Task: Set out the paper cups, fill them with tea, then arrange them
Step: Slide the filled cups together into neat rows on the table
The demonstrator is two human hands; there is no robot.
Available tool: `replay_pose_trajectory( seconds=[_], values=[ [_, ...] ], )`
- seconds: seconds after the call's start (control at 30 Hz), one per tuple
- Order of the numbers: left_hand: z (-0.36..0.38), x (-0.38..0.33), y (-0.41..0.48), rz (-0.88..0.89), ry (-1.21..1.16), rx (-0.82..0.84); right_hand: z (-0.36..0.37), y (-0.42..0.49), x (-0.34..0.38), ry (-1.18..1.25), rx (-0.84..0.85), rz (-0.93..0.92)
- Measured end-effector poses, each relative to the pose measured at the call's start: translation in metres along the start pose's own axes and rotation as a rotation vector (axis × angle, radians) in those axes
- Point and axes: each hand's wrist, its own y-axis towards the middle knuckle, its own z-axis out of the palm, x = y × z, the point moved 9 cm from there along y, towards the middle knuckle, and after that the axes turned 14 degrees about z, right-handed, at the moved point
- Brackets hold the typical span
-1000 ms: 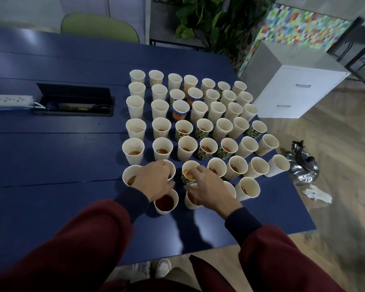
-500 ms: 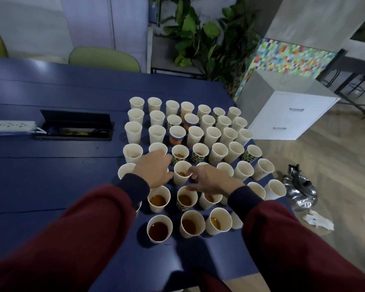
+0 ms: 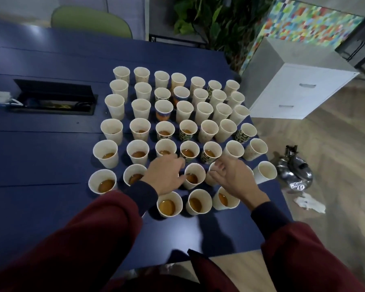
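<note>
Arranging step. Left hand (image 3: 165, 175), right hand (image 3: 233, 179): fingers curled over cups (image 3: 195, 177), grip unconfirmed. Next: align rows, avoid spilling.

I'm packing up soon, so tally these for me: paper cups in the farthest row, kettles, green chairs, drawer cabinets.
Paper cups in the farthest row: 7
Kettle: 1
Green chair: 1
Drawer cabinet: 1
Total: 10
</note>
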Motion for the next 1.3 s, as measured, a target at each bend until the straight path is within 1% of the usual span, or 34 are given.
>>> replay_pose_trajectory(
  seconds=[0.07, 0.13, 0.27, 0.37, 0.43, 0.57, 0.7, 0.9, 1.0, 1.13, 1.3],
  values=[
    [0.011, -0.015, 0.002, 0.051, 0.01, -0.018, 0.003, -0.017, -0.029, 0.038, -0.053, 0.069],
    [0.031, -0.03, 0.009, 0.094, -0.005, 0.035, 0.017, -0.032, -0.057, 0.059, -0.018, 0.129],
    [0.058, -0.051, 0.015, 0.131, -0.006, 0.131, 0.04, -0.048, -0.077, 0.083, 0.052, 0.104],
    [0.073, -0.065, 0.02, 0.129, 0.115, 0.232, 0.049, -0.052, -0.082, 0.068, 0.075, 0.096],
    [0.076, -0.069, 0.023, 0.125, 0.188, 0.262, 0.055, -0.052, -0.084, 0.042, 0.084, 0.086],
    [0.077, -0.078, 0.028, 0.166, 0.283, 0.271, 0.057, -0.053, -0.085, 0.014, 0.081, 0.08],
    [0.079, -0.083, 0.026, 0.204, 0.28, 0.265, 0.06, -0.06, -0.084, -0.048, 0.083, 0.077],
    [0.085, -0.084, 0.023, 0.209, 0.31, 0.312, 0.064, -0.066, -0.082, -0.057, 0.084, 0.08],
    [0.086, -0.085, 0.02, 0.215, 0.331, 0.332, 0.064, -0.064, -0.081, -0.067, 0.127, 0.079],
    [0.091, -0.086, 0.016, 0.192, 0.297, 0.342, 0.059, -0.058, -0.082, -0.087, 0.202, 0.083],
    [0.094, -0.086, 0.016, 0.167, 0.267, 0.342, 0.058, -0.054, -0.078, -0.123, 0.213, 0.017]
  ],
)
